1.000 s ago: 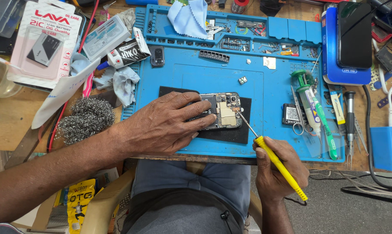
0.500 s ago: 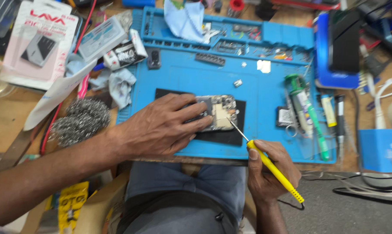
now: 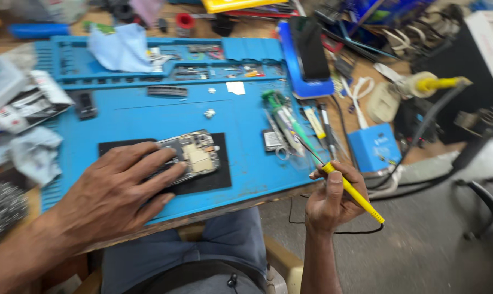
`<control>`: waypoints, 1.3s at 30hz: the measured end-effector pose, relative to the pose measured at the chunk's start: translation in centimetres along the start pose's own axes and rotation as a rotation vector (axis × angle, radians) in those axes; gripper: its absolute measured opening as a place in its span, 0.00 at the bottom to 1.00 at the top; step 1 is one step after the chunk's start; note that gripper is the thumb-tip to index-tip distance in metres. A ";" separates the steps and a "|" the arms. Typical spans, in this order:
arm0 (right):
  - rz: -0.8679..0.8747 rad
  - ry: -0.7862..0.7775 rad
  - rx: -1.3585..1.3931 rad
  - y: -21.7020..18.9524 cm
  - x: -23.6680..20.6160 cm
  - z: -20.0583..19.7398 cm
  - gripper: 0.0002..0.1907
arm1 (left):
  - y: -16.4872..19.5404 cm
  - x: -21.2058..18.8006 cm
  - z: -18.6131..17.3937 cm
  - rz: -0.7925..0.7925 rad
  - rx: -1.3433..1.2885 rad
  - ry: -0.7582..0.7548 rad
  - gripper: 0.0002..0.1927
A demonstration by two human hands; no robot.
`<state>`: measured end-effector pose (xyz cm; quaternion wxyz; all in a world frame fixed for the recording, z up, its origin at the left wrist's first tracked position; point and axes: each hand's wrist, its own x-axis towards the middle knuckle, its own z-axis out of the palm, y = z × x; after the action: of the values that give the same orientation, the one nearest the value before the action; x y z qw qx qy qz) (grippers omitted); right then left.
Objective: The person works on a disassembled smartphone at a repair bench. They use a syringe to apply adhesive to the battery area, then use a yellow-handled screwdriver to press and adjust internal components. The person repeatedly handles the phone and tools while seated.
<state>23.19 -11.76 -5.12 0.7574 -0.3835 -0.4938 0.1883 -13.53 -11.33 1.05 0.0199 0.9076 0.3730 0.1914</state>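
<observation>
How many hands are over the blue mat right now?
1: the left hand rests on the opened phone on the mat. The right hand holds the yellow-handled iron off its edge.

left hand (image 3: 118,198) lies flat on opened phone (image 3: 195,155), which rests on black pad (image 3: 216,177) over blue mat (image 3: 148,114). right hand (image 3: 331,198) holds yellow-handled soldering iron (image 3: 351,191) off the desk edge, tip near green tools (image 3: 284,117).
</observation>
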 end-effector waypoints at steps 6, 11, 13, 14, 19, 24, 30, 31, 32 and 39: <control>0.095 0.074 0.015 -0.2 -1.3 -3.8 0.09 | 0.3 0.2 0.0 -0.030 0.014 -0.031 0.27; 0.022 -0.055 -0.082 -0.2 -2.8 -2.8 0.09 | 0.3 -0.2 0.2 -0.007 0.001 0.014 0.25; -0.019 -0.070 -0.139 -0.3 -2.8 -2.1 0.09 | 0.1 -0.3 0.3 0.006 -0.001 0.019 0.25; -0.032 -0.089 -0.175 -0.5 -2.7 -1.7 0.08 | 0.1 -0.3 0.3 0.014 0.003 0.012 0.25; -0.098 -0.146 -0.198 -1.7 -0.9 1.1 0.09 | -0.2 -0.1 -0.5 0.039 -0.034 0.042 0.25; -0.029 -0.260 -0.218 -3.2 -0.6 5.1 0.08 | -0.1 -0.3 -1.5 0.031 -0.075 0.050 0.25; -0.134 -0.551 -0.297 -4.3 -4.1 8.4 0.09 | 0.0 -1.2 -1.4 0.058 -0.078 0.062 0.25; -0.160 -0.579 -0.314 -4.4 -4.3 8.7 0.09 | 0.1 -1.3 -1.3 0.056 -0.063 0.067 0.25; -0.169 -0.584 -0.320 -4.5 -4.5 8.9 0.09 | 0.1 -1.3 -1.2 0.062 -0.044 0.076 0.24; -0.231 -0.621 -0.384 -4.7 -4.6 9.5 0.08 | 0.1 -1.1 -1.4 0.057 -0.051 0.078 0.23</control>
<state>12.28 -14.01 -2.20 0.5021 -0.3850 -0.7661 0.1131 -14.68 -12.29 1.96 0.0229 0.9090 0.3425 0.2363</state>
